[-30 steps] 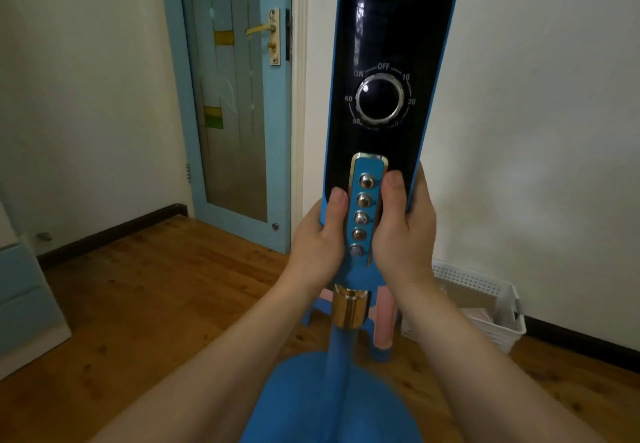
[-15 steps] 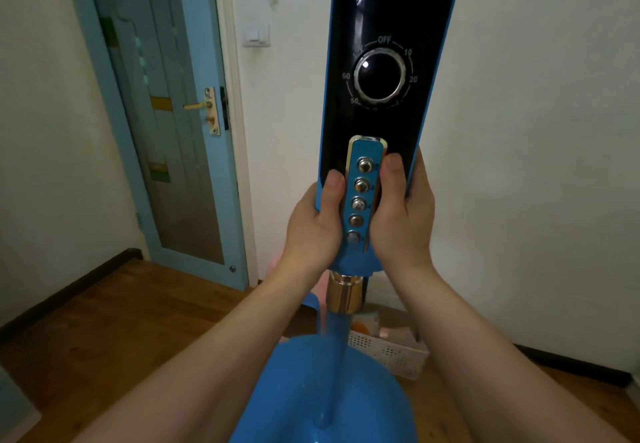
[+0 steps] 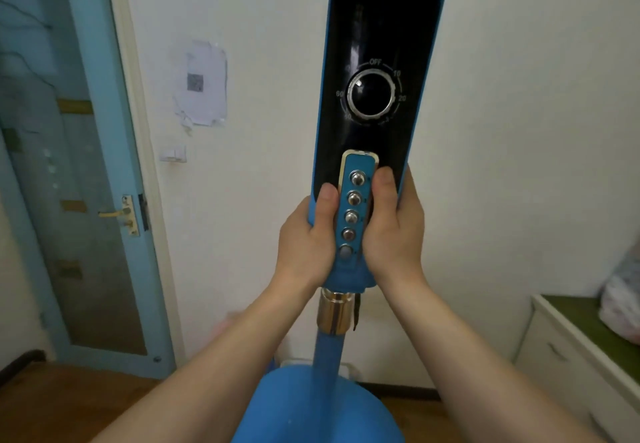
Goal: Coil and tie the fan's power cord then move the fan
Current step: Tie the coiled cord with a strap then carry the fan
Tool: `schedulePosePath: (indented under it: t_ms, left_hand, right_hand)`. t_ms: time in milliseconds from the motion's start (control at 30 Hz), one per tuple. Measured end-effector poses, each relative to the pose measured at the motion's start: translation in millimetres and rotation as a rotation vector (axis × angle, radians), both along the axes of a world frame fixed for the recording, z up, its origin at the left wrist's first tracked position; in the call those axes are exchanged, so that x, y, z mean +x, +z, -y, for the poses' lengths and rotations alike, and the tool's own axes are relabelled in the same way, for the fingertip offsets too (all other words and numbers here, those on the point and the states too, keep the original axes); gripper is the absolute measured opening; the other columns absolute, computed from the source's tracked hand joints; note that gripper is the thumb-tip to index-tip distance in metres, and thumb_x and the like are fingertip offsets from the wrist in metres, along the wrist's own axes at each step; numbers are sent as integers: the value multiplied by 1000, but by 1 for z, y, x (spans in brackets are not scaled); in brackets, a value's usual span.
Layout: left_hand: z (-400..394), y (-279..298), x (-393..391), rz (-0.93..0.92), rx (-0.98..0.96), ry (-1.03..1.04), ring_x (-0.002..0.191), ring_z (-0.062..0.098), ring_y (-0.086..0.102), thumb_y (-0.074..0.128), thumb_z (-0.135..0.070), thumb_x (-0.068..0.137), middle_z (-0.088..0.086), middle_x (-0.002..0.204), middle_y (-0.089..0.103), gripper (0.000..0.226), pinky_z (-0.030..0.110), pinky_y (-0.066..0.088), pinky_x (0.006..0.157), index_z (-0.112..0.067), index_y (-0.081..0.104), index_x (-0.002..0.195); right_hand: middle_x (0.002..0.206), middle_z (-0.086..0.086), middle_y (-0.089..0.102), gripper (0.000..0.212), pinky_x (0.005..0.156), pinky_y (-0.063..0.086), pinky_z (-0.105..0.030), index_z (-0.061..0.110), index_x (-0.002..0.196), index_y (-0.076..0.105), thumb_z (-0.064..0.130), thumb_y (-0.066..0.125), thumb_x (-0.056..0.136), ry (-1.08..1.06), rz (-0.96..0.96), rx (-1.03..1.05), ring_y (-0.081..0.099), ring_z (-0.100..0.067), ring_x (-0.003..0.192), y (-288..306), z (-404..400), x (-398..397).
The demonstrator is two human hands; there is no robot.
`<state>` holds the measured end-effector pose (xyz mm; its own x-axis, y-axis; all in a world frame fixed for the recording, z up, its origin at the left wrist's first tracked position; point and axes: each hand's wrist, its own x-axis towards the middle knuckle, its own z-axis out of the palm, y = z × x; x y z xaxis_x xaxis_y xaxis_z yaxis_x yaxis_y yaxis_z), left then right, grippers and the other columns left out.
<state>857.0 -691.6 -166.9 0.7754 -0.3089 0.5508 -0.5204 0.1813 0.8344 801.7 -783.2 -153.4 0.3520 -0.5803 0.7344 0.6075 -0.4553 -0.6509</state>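
Observation:
The blue and black pedestal fan (image 3: 377, 44) stands upright right in front of me, its timer dial and a column of push buttons facing me. My left hand (image 3: 304, 245) and my right hand (image 3: 394, 234) both clasp the bottom of its control column, thumbs on either side of the button strip. Below them a gold collar joins the blue pole to the round blue base (image 3: 318, 408). A dark strap end hangs beside the collar. The power cord itself is hidden, and the fan head is cut off by the top edge.
A pale blue door (image 3: 69, 182) with a brass handle is on the left. The white wall ahead carries a taped paper (image 3: 204, 82) and a switch. A white cabinet with a green top (image 3: 571, 342) and a bundle stands at the right. Wooden floor below.
With both hands keeping the same grip on the fan, the view has swung right: the door slid to the left edge, the white basket dropped from sight, and the cabinet came into view.

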Motion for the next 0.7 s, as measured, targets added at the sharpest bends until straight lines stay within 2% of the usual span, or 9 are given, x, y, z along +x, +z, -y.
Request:
schedulePosePath:
  t_ms: [167,267,533,700]
  left_hand:
    - [32,58,-42,36,-35,-72,64,2,66,29,-83,75,0,75,73,80,10,44,51,-13,66,84]
    - [43,77,-65,56,-36,-152,68,9,69,29,-84,75,3,77,74,83,12,47,53,-11,66,86]
    - [60,93,-120,76,-58,-364,70,14,70,29,-87,74,4,80,74,86,16,49,53,-11,66,88]
    - [60,94,-161,41,-64,-557,75,20,71,33,-86,73,7,82,73,84,24,54,57,-10,64,89]
  right_hand:
    - [102,14,74,47,70,52,-11,18,123,61,53,44,97,-72,27,-33,71,-2,91,60,25,-50]
    - [101,13,74,47,70,52,-12,19,122,62,54,45,96,-129,39,-43,72,-3,91,80,31,-81]
    - [96,13,75,45,67,52,-12,13,118,61,50,44,99,-328,65,-91,72,-2,85,98,33,-153]
    - [90,15,71,37,67,50,-13,7,119,59,36,43,104,-492,60,-106,68,-1,82,100,14,-206]
